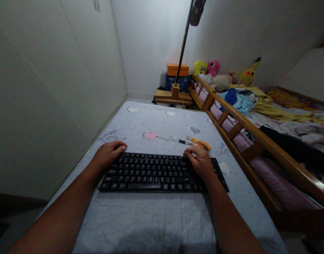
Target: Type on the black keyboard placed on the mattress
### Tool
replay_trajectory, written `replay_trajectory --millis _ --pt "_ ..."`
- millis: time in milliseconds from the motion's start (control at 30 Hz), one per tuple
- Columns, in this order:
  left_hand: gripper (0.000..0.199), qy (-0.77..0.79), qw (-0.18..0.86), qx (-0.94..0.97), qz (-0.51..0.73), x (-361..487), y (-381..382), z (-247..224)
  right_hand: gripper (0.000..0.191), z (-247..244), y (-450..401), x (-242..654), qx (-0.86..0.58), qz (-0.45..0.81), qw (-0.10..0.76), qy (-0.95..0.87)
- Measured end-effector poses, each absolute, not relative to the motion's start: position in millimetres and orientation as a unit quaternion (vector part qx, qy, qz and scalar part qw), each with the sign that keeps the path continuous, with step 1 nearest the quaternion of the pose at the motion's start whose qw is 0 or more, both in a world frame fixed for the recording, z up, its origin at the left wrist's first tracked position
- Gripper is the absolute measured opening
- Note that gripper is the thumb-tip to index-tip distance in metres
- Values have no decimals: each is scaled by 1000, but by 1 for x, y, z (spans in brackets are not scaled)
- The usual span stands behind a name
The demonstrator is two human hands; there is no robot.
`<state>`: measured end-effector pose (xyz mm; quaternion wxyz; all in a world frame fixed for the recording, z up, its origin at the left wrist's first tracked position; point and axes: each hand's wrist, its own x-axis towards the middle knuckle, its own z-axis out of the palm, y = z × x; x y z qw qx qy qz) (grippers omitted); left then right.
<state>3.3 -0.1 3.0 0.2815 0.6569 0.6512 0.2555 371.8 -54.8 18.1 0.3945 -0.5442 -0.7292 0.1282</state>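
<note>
A black keyboard (151,173) lies flat on the light blue cloth with heart prints (146,218). At its upper left corner is my left hand (109,153), fingers together, thumb near the fingertips; whether it pinches anything is too small to tell. Over the right part of the keys rests my right hand (200,160), its fingers curled toward the thumb at the top edge; what they hold, if anything, is hidden. Just beyond the keyboard lie a thin tool with a black grip (182,141), a small brush (190,138) and an orange cloth (203,144).
On the right is a bed with a wooden rail (238,121), clothes (238,100) and plush toys (249,74). A stand with a wooden base (174,96) and orange box (177,69) are at the far end. Pale panels (58,77) rise on the left.
</note>
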Motion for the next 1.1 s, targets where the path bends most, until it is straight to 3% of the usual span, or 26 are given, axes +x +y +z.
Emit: replay_trajectory --millis 1100 --pt "43 657 280 654 250 3 0 1 13 18 -54 366 -538 129 386 -738"
